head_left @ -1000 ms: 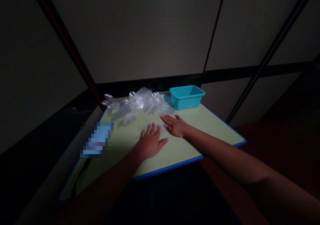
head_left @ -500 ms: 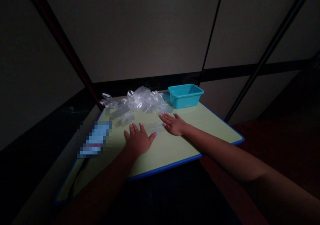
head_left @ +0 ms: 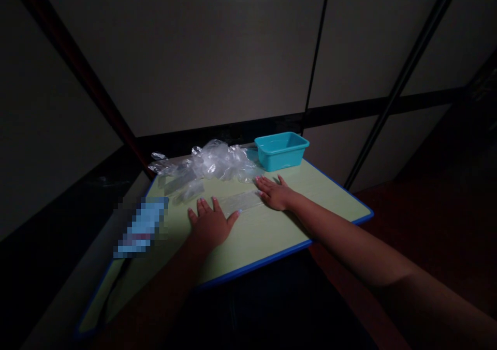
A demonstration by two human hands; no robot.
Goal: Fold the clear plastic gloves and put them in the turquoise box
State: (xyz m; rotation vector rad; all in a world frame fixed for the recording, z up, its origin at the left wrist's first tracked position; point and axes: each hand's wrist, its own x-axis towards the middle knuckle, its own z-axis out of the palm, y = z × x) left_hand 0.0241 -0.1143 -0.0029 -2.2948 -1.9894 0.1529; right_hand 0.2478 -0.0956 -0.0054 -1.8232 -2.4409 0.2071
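A thin, clear plastic piece [head_left: 243, 201] lies flat on the pale yellow-green table [head_left: 248, 246] between my hands. My left hand [head_left: 209, 227] rests palm down at its left end, fingers and thumb spread. At the other end, my right hand [head_left: 276, 194] presses flat with its fingers stretched out and its fingertips over the plastic's edge. Beyond both hands is a heap of crumpled clear plastic [head_left: 217, 161]; whether it is bags or gloves I cannot tell. Neither hand grips anything.
A turquoise plastic basket [head_left: 281, 158] stands at the far right corner, beside the heap. On the left edge lies a blurred-out blue item [head_left: 142, 227]. Blue edging [head_left: 272, 258] borders the table, and cabinet panels [head_left: 217, 55] rise behind it.
Across the tabletop, my right hand has slid a little to the right, and more of the flat plastic shows between my hands. My left hand stays about in place. The view has shifted slightly.
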